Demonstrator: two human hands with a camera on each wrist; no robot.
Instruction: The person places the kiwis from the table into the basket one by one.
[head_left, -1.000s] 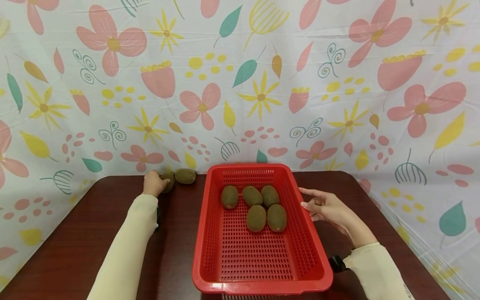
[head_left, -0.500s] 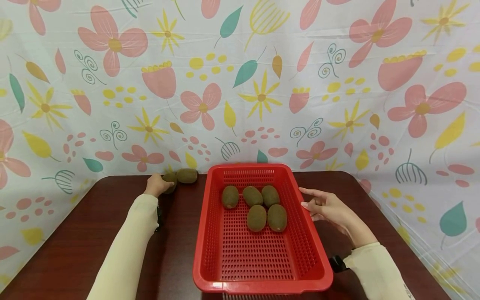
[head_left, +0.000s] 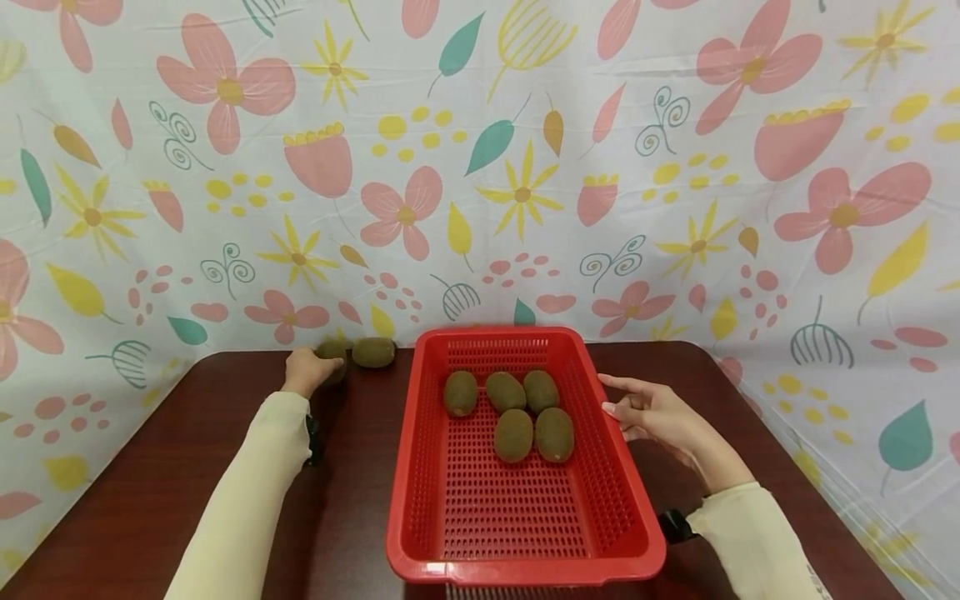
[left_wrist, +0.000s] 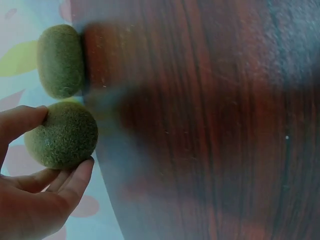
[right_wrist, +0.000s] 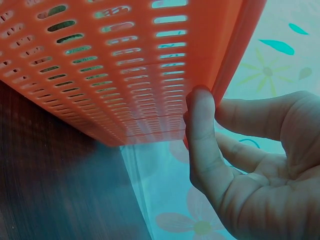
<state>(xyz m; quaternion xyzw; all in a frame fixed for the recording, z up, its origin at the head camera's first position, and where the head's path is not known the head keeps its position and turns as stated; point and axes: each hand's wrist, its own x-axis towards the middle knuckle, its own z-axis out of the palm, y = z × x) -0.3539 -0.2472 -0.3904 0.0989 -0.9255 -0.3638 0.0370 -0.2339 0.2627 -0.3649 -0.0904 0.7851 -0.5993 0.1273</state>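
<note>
My left hand (head_left: 307, 371) pinches a brown fuzzy kiwi (left_wrist: 65, 135) between thumb and fingers at the table's back left. A second kiwi (head_left: 373, 352) lies on its side just right of it, near the curtain. My right hand (head_left: 660, 421) holds the right rim of a red perforated plastic basket (head_left: 525, 572). In the right wrist view, one finger (right_wrist: 202, 115) presses against the basket's side below the rim. Several kiwis (head_left: 554, 435) lie inside the basket, towards its back half. Whether the pinched kiwi touches the table cannot be told.
A dark reddish-brown table (head_left: 172, 467) carries the basket and the loose kiwis. Behind it and along the sides hangs a white curtain (head_left: 480, 275) printed with flowers and leaves. The basket's left wall (head_left: 408, 442) stands between my left hand and the kiwis inside.
My left hand, with the kiwi, shifts slightly right and then back a little to the left. The right hand, the basket and the kiwis inside stay put.
</note>
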